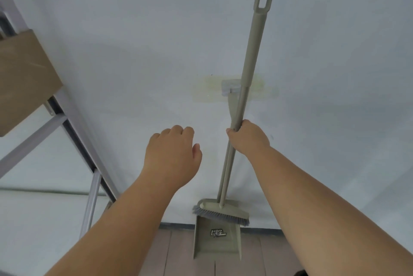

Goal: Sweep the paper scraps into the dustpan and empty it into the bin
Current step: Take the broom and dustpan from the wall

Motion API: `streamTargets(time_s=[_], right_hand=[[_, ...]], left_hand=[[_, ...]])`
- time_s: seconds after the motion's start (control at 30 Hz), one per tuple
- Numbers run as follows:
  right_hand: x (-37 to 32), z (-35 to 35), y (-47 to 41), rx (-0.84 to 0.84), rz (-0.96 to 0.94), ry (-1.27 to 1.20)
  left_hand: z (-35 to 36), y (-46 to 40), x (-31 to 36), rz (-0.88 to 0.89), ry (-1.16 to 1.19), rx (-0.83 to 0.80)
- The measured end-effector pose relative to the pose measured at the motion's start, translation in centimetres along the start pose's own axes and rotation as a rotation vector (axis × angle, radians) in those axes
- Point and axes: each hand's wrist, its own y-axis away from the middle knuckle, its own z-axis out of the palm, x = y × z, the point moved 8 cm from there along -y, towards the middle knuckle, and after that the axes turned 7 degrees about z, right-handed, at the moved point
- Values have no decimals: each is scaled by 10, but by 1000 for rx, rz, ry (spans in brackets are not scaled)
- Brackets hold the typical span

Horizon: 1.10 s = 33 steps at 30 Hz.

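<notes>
An olive-green broom (254, 52) stands upright against the white wall, its grey bristles (221, 215) low down. Behind it a matching dustpan (216, 244) hangs upright, its flat handle reaching a clear wall clip (229, 87). My right hand (248, 139) is closed around the broom's handle at mid-height, next to the dustpan's handle. My left hand (172, 155) hovers to the left of the handles with loosely curled fingers and holds nothing. No paper scraps and no bin are in view.
A grey metal frame (73, 128) with a brown board (24, 78) stands against the wall at the left. Wooden floorboards (263, 260) show below the dustpan.
</notes>
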Motion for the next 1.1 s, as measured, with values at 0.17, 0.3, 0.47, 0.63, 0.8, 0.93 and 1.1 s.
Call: streamTargets(time_s=[0.17,0.3,0.47,0.63,0.8,0.93,1.1], right_hand=[[-4,-1,-7,51,8,-33],[-2,-5,-4,82,15,-33],[3,-20,4,110,-21,-38],[-1,-45,14,78,-82,-55],[-5,-56,38,-52,-174,-83],[-6,-57,58,-180,-250,-98],[-10,-49,79,-325,-338,-130]], left_hand=[[3,3,-5,-10,-4,-15],[3,3,-6,-4,-16,-32],[1,-2,-1,24,-20,-47],[-1,-10,12,66,-19,-51],[-4,-16,27,116,41,-13],[-3,-18,39,159,56,-18],[-6,-14,52,196,65,5]])
